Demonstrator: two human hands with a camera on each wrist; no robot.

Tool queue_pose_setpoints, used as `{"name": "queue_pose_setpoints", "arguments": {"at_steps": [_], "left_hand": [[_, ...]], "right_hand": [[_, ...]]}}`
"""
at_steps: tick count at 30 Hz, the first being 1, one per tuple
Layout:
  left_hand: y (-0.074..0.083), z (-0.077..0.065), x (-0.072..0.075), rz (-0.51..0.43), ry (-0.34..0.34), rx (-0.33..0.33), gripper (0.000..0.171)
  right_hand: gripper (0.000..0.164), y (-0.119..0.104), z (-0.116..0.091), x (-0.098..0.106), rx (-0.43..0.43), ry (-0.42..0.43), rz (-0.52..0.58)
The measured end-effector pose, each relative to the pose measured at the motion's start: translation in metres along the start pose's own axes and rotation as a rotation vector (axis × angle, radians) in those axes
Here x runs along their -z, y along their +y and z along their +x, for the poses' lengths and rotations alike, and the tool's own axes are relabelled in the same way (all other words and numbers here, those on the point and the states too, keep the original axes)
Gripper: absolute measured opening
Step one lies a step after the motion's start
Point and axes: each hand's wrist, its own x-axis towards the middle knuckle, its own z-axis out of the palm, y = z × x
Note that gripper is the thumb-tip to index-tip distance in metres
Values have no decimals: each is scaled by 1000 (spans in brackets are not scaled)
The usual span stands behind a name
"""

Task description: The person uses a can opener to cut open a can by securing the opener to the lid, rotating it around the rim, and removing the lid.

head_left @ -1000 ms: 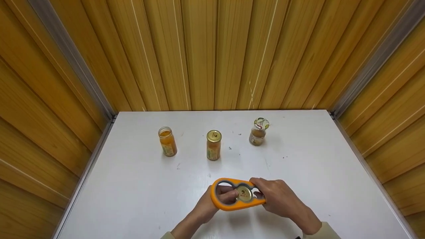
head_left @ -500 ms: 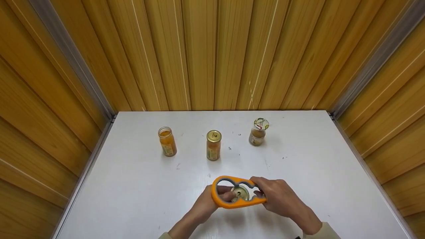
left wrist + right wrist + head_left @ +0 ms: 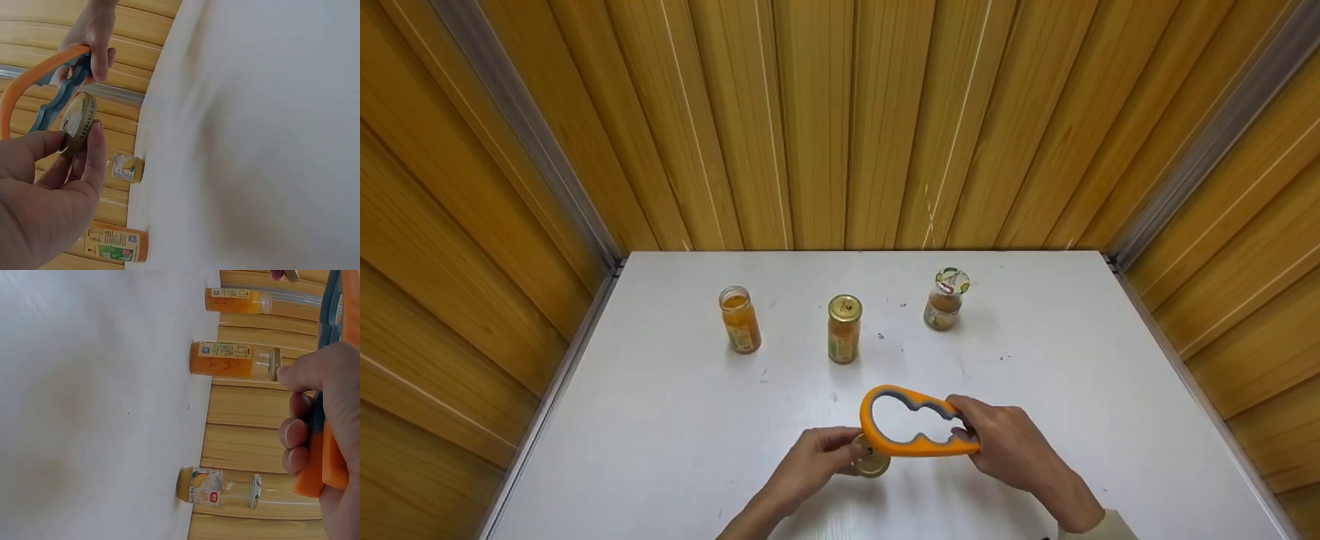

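Orange and grey, a looped jar opener point(image 3: 919, 448) sits in the curled fingers of a person's right hand point(image 3: 1005, 444), while the left hand point(image 3: 814, 465) pinches a gold lid point(image 3: 874, 461) between thumb and fingers near the jar opener, above a white table point(image 3: 660, 427). Beyond stand an uncapped jar point(image 3: 742, 324), a gold-capped jar point(image 3: 844, 334) and a patterned-lid jar point(image 3: 944, 306).

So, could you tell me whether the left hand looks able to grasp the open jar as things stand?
Probably not yet: the left hand pinches a gold lid, which it would likely have to put down first, though nothing stands between that hand and the open jar.
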Motion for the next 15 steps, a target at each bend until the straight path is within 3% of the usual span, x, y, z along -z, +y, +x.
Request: {"name": "queue_pose_setpoints", "arguments": {"at_steps": [10,15], "left_hand": [[7,-21,52,119,121,-76,34],[15,-33,79,227,202,-149,37]], "right_hand": [[46,9,-8,6,-59,-10,-41],[47,13,-9,8,-69,-5,-43]]}}
